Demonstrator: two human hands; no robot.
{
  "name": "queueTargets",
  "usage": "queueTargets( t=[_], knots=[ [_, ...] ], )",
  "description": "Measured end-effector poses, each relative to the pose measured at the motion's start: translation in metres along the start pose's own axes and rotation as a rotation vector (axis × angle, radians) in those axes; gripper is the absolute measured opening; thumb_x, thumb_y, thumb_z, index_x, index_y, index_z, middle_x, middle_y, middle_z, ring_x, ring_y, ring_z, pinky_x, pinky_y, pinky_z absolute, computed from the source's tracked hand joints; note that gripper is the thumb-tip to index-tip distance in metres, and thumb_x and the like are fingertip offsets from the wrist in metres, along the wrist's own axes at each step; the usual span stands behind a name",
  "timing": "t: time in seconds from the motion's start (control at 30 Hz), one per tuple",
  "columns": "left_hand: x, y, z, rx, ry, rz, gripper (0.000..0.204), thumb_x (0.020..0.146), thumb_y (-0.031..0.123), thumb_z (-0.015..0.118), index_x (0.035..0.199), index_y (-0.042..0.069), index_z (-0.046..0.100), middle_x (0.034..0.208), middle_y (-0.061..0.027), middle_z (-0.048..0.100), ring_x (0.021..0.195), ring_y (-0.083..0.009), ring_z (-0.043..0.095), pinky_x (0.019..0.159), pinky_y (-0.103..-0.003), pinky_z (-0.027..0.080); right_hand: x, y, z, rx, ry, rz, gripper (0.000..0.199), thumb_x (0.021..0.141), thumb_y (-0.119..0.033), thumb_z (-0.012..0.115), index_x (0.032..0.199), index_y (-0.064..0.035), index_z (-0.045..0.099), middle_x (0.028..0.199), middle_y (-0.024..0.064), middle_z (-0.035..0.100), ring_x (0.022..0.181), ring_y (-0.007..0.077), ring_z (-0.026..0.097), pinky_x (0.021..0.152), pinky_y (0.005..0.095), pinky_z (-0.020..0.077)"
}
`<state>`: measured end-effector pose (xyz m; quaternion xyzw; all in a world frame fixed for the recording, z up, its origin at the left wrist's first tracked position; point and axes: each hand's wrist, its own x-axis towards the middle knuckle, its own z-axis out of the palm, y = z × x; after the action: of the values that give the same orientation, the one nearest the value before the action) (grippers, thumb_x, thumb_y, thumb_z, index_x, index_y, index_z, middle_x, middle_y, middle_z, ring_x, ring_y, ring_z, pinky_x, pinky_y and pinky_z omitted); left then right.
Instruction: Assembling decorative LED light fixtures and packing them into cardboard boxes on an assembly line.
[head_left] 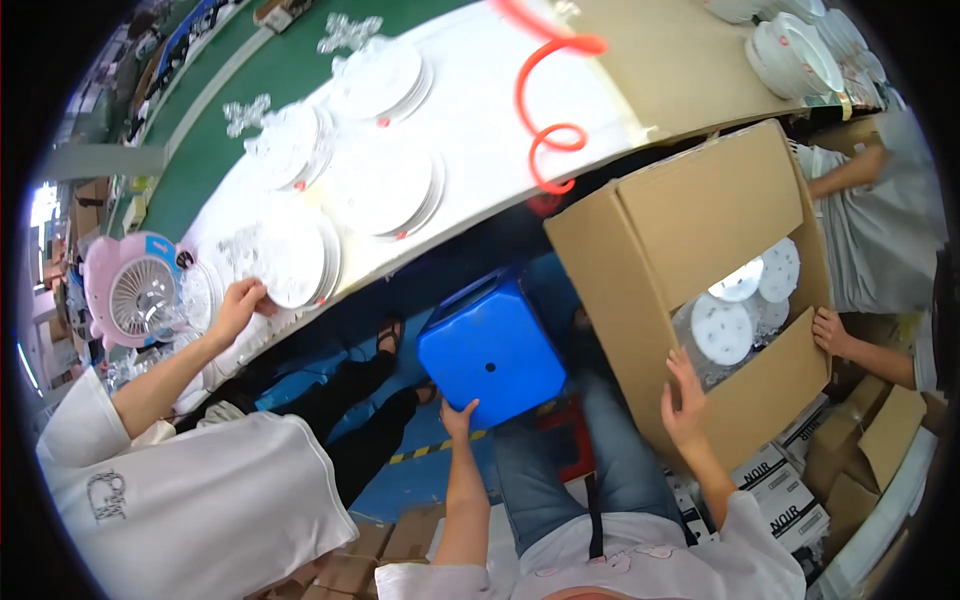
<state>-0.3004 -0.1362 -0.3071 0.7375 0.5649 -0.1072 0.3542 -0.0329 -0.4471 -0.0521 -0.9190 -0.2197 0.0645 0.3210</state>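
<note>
A blue plastic stool (pixel 492 348) with a small hole in its square top is in front of me. My left hand (pixel 459 416) grips its near edge, the thumb over the rim. To the right, a large cardboard box (pixel 708 226) stands tilted in view with its flaps raised. Round white discs with small holes (pixel 722 330) lie inside it, in what looks like clear plastic. My right hand (pixel 684 402) is at the box's near left edge, fingers stretched out and apart, holding nothing. Whether its fingertips press on the cardboard I cannot tell.
A co-worker's hand (pixel 832 333) rests on the box's right edge. Another person's hand (pixel 242 306) is at stacked white discs (pixel 385 190) on the white table (pixel 480 110). A red coiled hose (pixel 545 130) hangs over it. A pink fan (pixel 140 288) and printed cartons (pixel 785 495) flank me.
</note>
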Motion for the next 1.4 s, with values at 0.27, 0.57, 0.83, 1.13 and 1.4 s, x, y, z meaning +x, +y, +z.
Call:
queueTargets(
  t=[0.27,0.57,0.83,1.13,1.4],
  knots=[
    [-0.018,0.156,-0.012,0.115,0.126,0.456,0.036,0.068,0.012,0.063,0.103,0.004,0.056,0.096,-0.0182,0.055,0.093,-0.0331,0.052,0.083,-0.038,0.041,-0.065,0.058,-0.042,0.059,-0.152,0.262,0.046,0.074,-0.018,0.061,0.114,-0.0054,0.044,0.102,0.0166,0.046,0.094,0.0330,0.046,0.080,0.0393,0.0390],
    [-0.063,0.406,-0.097,-0.187,-0.318,0.656,0.031,0.077,0.015,0.059,0.105,0.003,0.054,0.097,-0.0117,0.058,0.085,-0.0201,0.059,0.071,-0.029,0.047,-0.071,0.064,-0.024,0.142,-0.015,0.152,0.031,0.074,-0.017,0.062,0.100,-0.0058,0.051,0.089,0.0133,0.049,0.080,0.0312,0.050,0.067,0.0379,0.0415],
    [-0.042,0.441,-0.071,0.344,-0.304,0.861,0.040,0.073,0.029,0.060,0.104,0.004,0.055,0.091,-0.0155,0.057,0.082,-0.0285,0.057,0.073,-0.034,0.046,-0.071,0.064,-0.032,0.071,-0.019,0.147,0.029,0.074,-0.017,0.062,0.099,-0.0067,0.053,0.089,0.0123,0.050,0.078,0.0308,0.050,0.066,0.0386,0.0406],
    [0.012,0.404,0.007,-0.683,-0.429,-0.137,0.058,0.069,0.031,0.069,0.113,0.001,0.047,0.080,-0.0022,0.053,0.076,-0.0175,0.054,0.074,-0.035,0.044,-0.069,0.066,-0.031,0.102,0.016,0.161,0.030,0.071,-0.018,0.064,0.097,-0.0070,0.055,0.086,0.0100,0.051,0.077,0.0286,0.050,0.066,0.0377,0.0387],
    [0.076,0.407,0.058,-0.983,-0.547,-0.126,0.043,0.077,0.028,0.059,0.115,0.013,0.046,0.111,-0.0057,0.051,0.103,-0.0269,0.048,0.081,-0.043,0.042,-0.060,0.071,-0.039,0.131,0.031,0.165,0.030,0.069,-0.021,0.065,0.095,-0.0092,0.056,0.085,0.0077,0.051,0.076,0.0255,0.051,0.065,0.0358,0.0388]
  ],
)
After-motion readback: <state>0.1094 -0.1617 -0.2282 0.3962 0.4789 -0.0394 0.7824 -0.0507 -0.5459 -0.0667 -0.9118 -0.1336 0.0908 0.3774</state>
